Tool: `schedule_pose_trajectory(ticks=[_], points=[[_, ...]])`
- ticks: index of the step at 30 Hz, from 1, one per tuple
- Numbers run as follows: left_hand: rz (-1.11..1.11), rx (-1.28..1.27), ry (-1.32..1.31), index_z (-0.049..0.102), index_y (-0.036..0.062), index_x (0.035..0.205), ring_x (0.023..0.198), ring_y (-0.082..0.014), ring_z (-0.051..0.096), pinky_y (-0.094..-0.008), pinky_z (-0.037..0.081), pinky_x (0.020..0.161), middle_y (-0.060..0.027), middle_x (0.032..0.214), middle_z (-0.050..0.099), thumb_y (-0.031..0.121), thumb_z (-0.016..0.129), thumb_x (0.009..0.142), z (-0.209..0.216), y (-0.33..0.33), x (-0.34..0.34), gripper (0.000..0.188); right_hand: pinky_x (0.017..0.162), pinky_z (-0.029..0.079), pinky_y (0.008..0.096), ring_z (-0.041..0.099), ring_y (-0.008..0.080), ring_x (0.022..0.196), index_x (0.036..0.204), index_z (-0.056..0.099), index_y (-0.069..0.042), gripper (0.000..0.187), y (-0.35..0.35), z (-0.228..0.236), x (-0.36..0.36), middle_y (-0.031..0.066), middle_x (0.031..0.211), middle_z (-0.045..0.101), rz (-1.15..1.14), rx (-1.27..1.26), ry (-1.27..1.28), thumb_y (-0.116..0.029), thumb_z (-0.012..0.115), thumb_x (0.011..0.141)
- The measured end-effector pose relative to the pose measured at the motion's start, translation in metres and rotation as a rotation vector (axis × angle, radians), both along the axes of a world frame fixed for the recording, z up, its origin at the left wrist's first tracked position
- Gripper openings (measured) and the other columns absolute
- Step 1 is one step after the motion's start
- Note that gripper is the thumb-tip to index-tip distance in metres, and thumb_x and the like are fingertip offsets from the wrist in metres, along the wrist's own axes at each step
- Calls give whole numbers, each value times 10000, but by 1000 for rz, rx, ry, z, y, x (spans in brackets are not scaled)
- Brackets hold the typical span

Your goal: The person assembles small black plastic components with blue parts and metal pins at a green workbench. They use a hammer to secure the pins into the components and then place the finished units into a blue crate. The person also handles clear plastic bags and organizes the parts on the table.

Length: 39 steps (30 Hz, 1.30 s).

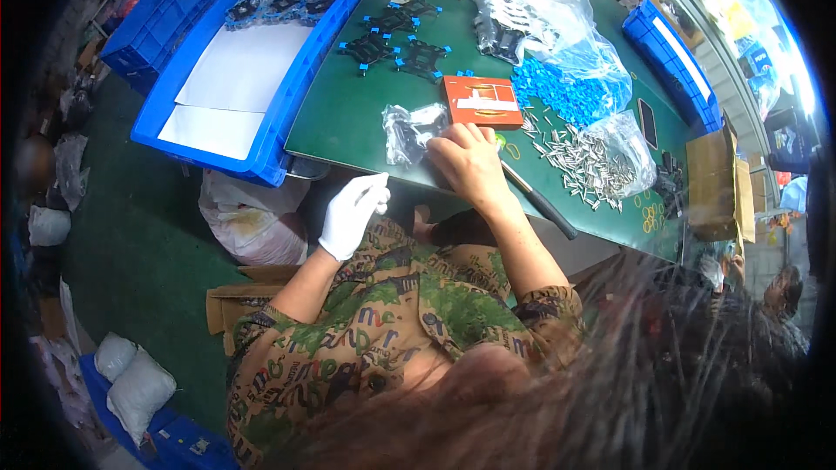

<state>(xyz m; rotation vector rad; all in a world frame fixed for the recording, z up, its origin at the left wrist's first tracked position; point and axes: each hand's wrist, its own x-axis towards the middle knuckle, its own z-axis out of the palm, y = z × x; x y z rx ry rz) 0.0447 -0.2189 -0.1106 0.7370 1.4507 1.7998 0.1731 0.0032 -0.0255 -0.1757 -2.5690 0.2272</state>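
Note:
My left hand, in a white glove, is in the air just off the table's near edge. Its fingers are drawn together, and anything between them is too small to make out. My right hand is bare and rests at the table edge with curled fingers; its fingertips are hidden from view. It lies against a clear plastic bag with dark pieces inside, just below an orange-red box. Beside my right wrist lies a tool with a black handle, partly over the edge.
Black four-armed parts with blue tips lie at the back of the green table. To the right are a heap of blue pieces, many metal pins, a phone and a carton. A blue crate stands left.

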Motion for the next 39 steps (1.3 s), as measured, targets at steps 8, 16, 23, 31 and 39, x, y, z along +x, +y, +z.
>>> schedule_pose_trajectory(ticks=[8,16,23,31,39], points=[[-365,0,-1016,463,-11,1494,1150,-263,657,-375,581,921,-139,1314,655,383,500,1109,7,23,13,552,772,456,398,574,251,894,1065,719,-169,276,-20,-9,38,20,961,602,204,-2,-104,-118,763,797],[-218,-64,-664,645,39,1250,988,-185,712,-307,604,824,-86,1147,714,49,682,978,-1,24,23,275,802,486,404,621,269,953,1122,698,-111,411,-61,5,67,47,1060,648,244,-128,40,-189,857,751],[-226,-9,223,680,10,1152,980,-148,684,-285,577,834,-78,1078,719,35,711,967,-9,13,37,189,662,498,327,601,222,703,993,654,4,203,-76,-19,78,116,842,616,-73,-622,-19,-155,757,921],[-9,112,-282,561,5,1337,936,-127,673,-257,582,774,-76,1119,684,68,572,1043,23,14,-1,301,572,421,272,536,94,645,879,569,-91,167,-3,28,96,-26,751,555,-258,-1197,614,-116,637,1030],[-44,162,-64,573,-51,1322,962,-142,682,-284,572,846,-98,1138,692,8,563,1030,67,43,-22,297,732,527,409,642,332,827,1024,647,-51,176,194,81,50,107,964,616,-423,177,426,-2,718,870]])
